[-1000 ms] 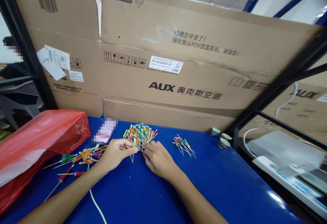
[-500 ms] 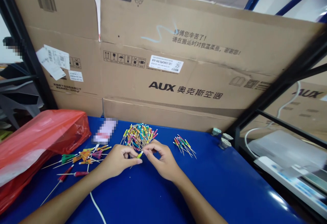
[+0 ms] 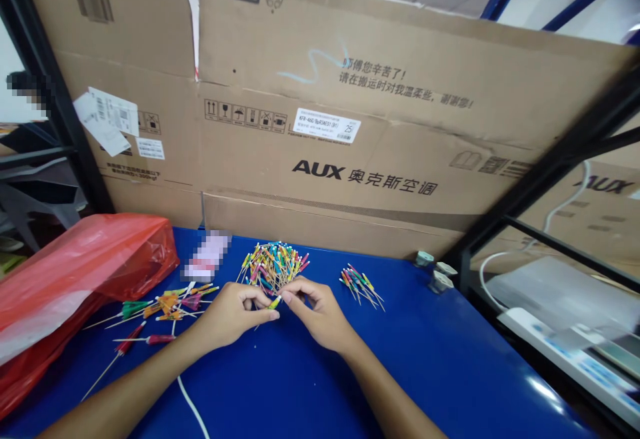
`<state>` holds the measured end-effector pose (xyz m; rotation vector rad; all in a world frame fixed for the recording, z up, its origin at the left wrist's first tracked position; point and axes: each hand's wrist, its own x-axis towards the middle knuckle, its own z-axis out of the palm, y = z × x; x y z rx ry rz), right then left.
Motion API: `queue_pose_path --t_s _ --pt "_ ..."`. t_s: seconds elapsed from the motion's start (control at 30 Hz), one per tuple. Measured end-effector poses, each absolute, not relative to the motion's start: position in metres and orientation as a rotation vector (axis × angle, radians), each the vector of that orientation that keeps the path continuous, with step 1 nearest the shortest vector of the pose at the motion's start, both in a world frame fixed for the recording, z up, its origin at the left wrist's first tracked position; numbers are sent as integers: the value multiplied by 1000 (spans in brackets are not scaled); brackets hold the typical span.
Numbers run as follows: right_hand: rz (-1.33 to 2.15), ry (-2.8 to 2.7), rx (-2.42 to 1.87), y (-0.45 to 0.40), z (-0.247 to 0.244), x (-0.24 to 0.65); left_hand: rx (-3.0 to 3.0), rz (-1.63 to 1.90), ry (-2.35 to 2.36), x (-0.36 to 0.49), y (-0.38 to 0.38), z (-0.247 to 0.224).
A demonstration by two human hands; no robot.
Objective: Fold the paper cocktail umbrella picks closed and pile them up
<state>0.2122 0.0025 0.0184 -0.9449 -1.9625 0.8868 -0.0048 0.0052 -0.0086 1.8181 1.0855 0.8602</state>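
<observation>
Between my hands is a small paper cocktail umbrella (image 3: pixel 275 303), folded, yellow-green with a white tip. My left hand (image 3: pixel 235 315) pinches its body between thumb and fingers, and its thin stick points down toward me. The thumb and fingertips of my right hand (image 3: pixel 320 315) are pressed together at the white tip. Just behind my hands lies a heap of folded cocktail umbrellas (image 3: pixel 275 265) in many colours. A smaller bunch of folded umbrellas (image 3: pixel 361 284) rests to the right. Left of my left hand are several partly spread umbrellas (image 3: pixel 170 304) and two red ones (image 3: pixel 159 339).
A red plastic bag (image 3: pixel 125 252) covers the left side of the blue table (image 3: pixel 280 385). A blurred pink item (image 3: pixel 206 255) lies behind the umbrellas. A white cable (image 3: pixel 190 402) runs under my left forearm. Cardboard (image 3: pixel 320 139) walls the back; small pale objects (image 3: pixel 441 279) stand at right.
</observation>
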Motion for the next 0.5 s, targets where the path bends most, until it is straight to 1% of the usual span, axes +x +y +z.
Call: queue_pose_path --t_s 0.23,0.5 --pt "983 -1932 -940 4 12 212 1809 864 1069 -5 4 -6" --pt "942 -1939 -930 5 9 209 1779 893 1042 -4 3 -7"
